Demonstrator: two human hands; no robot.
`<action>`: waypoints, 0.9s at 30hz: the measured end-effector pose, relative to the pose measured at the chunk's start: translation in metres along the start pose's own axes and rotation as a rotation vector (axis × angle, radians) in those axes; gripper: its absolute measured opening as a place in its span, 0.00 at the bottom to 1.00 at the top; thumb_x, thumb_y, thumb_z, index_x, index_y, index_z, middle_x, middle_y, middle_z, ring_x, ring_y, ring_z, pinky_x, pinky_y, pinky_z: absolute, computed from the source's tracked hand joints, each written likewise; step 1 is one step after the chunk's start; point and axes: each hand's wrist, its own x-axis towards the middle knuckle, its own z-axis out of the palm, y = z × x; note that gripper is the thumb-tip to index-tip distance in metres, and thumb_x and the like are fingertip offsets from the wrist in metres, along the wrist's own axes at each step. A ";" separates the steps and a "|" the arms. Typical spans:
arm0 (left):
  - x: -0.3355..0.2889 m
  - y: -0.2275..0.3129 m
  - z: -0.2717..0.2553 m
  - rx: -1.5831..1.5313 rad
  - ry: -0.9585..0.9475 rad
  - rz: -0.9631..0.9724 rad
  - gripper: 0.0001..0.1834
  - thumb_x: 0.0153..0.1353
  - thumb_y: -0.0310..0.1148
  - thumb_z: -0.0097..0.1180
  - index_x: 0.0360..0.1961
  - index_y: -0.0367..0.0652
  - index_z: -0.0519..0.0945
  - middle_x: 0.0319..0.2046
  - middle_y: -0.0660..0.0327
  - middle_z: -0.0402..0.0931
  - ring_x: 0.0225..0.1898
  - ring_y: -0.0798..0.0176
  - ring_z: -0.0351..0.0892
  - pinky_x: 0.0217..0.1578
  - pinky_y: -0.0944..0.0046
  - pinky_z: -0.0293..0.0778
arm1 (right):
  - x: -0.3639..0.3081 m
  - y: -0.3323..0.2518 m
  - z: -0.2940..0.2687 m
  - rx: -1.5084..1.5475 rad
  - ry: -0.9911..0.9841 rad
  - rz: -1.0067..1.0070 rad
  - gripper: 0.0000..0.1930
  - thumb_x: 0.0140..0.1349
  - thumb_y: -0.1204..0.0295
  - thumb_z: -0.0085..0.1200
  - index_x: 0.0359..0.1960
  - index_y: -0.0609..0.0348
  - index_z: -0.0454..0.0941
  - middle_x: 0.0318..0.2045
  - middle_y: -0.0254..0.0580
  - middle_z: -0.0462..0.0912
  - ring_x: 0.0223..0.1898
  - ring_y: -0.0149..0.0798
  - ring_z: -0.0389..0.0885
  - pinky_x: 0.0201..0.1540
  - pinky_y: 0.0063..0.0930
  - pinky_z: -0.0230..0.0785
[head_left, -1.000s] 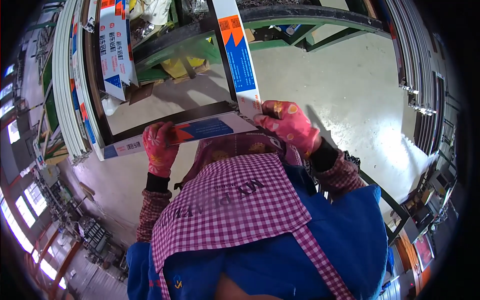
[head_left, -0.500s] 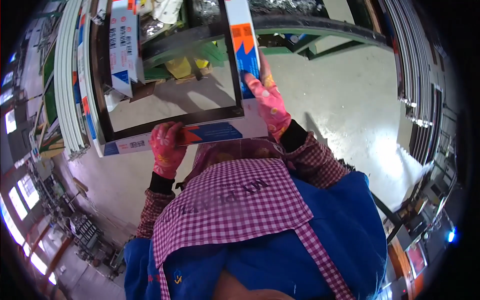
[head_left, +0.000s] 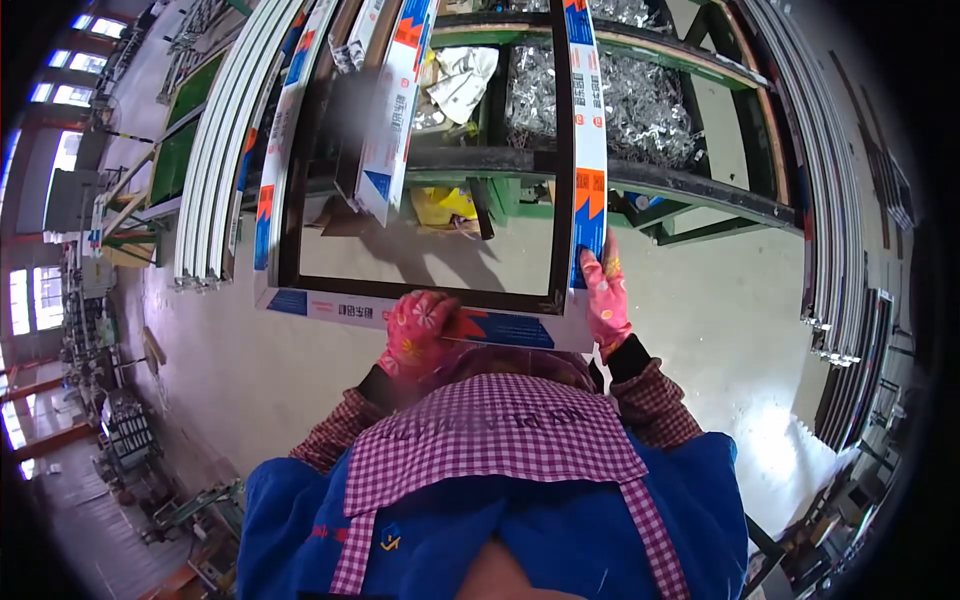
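A person in pink flowered gloves holds a rectangular window frame [head_left: 440, 320] — dark inside, wrapped in white protective film with blue and orange patches — up in front of the chest, above a pale concrete floor [head_left: 720, 320]. The left hand [head_left: 418, 335] grips the frame's lower rail near its middle, fingers [head_left: 405, 325] curled shut over the rail's edge. The right hand [head_left: 606, 300] lies flat along the frame's right upright just above the lower right corner, fingers stretched upward against the film; whether the thumb wraps behind cannot be told.

Beyond the frame's upper part stands a green metal bench [head_left: 690, 200] carrying a heap of silvery metal shavings [head_left: 640, 110] and crumpled white wrapping [head_left: 465, 80]. A yellow object [head_left: 440, 205] lies under the bench, seen through the frame's opening. Left of the frame, a bundle of long white profiles [head_left: 215, 170] leans; right of the frame, well apart, more long profiles [head_left: 840, 220] run along the floor's edge. Below the frame show a checked apron bib [head_left: 500, 440] and blue jacket [head_left: 640, 540].
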 end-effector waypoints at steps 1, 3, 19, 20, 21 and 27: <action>0.003 0.000 -0.003 -0.001 0.013 0.012 0.23 0.40 0.35 0.65 0.41 0.46 0.78 0.38 0.58 0.76 0.42 0.50 0.74 0.41 0.51 0.70 | 0.000 -0.002 -0.001 -0.006 -0.002 -0.016 0.33 0.68 0.62 0.47 0.69 0.62 0.51 0.54 0.34 0.70 0.51 0.25 0.68 0.54 0.21 0.62; 0.005 0.003 -0.009 -0.026 -0.044 -0.036 0.22 0.40 0.35 0.66 0.40 0.45 0.78 0.38 0.58 0.75 0.43 0.50 0.74 0.42 0.52 0.70 | 0.003 -0.004 0.001 -0.180 0.025 0.101 0.32 0.69 0.61 0.46 0.69 0.62 0.49 0.56 0.35 0.68 0.54 0.25 0.67 0.58 0.20 0.58; 0.193 -0.251 -0.071 0.158 -0.112 -0.304 0.40 0.61 0.61 0.44 0.58 0.33 0.66 0.38 0.40 0.79 0.42 0.39 0.78 0.41 0.44 0.74 | 0.007 -0.033 0.032 -1.145 0.170 0.170 0.30 0.70 0.58 0.39 0.70 0.56 0.48 0.56 0.65 0.71 0.59 0.61 0.69 0.58 0.42 0.62; 0.199 -0.250 -0.068 0.184 -0.103 -0.279 0.37 0.61 0.58 0.44 0.57 0.33 0.68 0.38 0.41 0.79 0.42 0.39 0.79 0.41 0.45 0.74 | 0.004 -0.038 0.035 -1.191 0.182 0.228 0.30 0.70 0.57 0.38 0.70 0.55 0.48 0.56 0.65 0.71 0.59 0.62 0.68 0.59 0.43 0.62; 0.204 -0.248 -0.064 0.211 -0.091 -0.259 0.34 0.62 0.55 0.45 0.55 0.34 0.69 0.38 0.41 0.79 0.42 0.40 0.79 0.40 0.45 0.74 | 0.003 -0.037 0.034 -1.226 0.206 0.242 0.30 0.70 0.57 0.38 0.70 0.54 0.48 0.57 0.66 0.70 0.59 0.62 0.68 0.58 0.44 0.62; 0.227 -0.245 -0.075 0.275 -0.185 -0.236 0.22 0.57 0.47 0.51 0.42 0.38 0.75 0.37 0.45 0.80 0.41 0.42 0.79 0.40 0.47 0.75 | 0.004 -0.059 0.072 -1.361 0.292 0.325 0.30 0.69 0.57 0.40 0.68 0.57 0.51 0.58 0.59 0.71 0.57 0.61 0.70 0.58 0.43 0.63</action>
